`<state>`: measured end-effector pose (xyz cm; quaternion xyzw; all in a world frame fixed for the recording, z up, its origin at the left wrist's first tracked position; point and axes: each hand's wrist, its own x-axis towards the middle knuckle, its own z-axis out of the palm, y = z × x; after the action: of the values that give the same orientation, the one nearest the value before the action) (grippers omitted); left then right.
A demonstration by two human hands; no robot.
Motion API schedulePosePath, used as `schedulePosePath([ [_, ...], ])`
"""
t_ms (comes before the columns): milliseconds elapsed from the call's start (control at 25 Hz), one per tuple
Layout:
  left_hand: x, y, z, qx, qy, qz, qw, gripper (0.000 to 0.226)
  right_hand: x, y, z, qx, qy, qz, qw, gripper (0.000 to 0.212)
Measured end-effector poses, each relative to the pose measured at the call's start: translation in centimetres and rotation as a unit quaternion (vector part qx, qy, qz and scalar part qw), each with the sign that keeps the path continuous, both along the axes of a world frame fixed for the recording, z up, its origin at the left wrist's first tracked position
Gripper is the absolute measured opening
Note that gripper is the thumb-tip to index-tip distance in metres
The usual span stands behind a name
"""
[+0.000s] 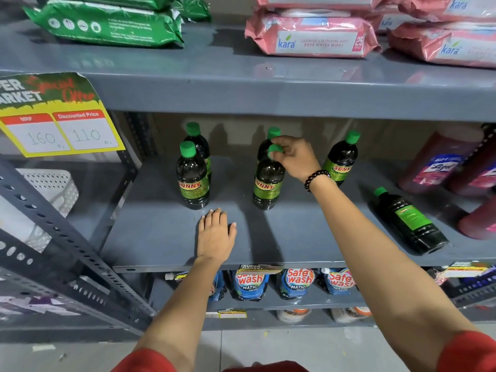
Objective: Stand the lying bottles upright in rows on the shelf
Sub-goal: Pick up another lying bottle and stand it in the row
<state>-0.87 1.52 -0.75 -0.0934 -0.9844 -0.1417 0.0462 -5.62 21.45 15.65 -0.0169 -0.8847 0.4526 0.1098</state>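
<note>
Dark bottles with green caps and green "Sunny" labels stand on the grey middle shelf (161,237). Two stand at the left, front (192,178) and back (198,140). In the middle, my right hand (295,157) is shut on the cap of the front bottle (268,183), which is upright; another bottle (269,138) stands behind it. A further bottle (341,159) stands upright to the right. One bottle (408,221) lies on its side at the shelf's right, cap pointing back. My left hand (216,234) rests flat and open on the shelf.
Red Lizol bottles (442,162) crowd the shelf's right end. Pink (314,36) and green (107,22) wipe packs lie on the shelf above. A yellow price sign (59,116) hangs at the left. Safewash pouches (298,283) fill the shelf below. A slotted metal strut (53,226) slants at the left.
</note>
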Motion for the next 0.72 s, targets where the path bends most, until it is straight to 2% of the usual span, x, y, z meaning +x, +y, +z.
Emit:
schedulePosePath([
  [80, 0.01, 0.01, 0.0, -0.001, 0.001, 0.001, 1.0, 0.046, 0.1, 0.24, 0.28, 0.027, -0.013, 0.017, 0.999, 0.034],
  [200, 0.03, -0.02, -0.01, 0.0, 0.004, 0.0, 1.0, 0.046, 0.38, 0.2, 0.49, 0.017, -0.014, 0.016, 1.0, 0.035],
  [320, 0.03, -0.03, -0.03, 0.0, 0.006, 0.0, 1.0, 0.045, 0.67, 0.11, 0.31, 0.056, -0.001, -0.009, 0.998, 0.04],
  [440, 0.07, 0.02, 0.01, 0.001, 0.007, -0.001, 1.0, 0.045, 0.79, 0.1, 0.15, 0.084, 0.011, -0.03, 0.996, 0.035],
  [720, -0.01, -0.09, -0.1, 0.005, 0.007, -0.002, 1.0, 0.045, 0.44, 0.24, 0.96, 0.11, -0.031, 0.018, 0.993, 0.042],
])
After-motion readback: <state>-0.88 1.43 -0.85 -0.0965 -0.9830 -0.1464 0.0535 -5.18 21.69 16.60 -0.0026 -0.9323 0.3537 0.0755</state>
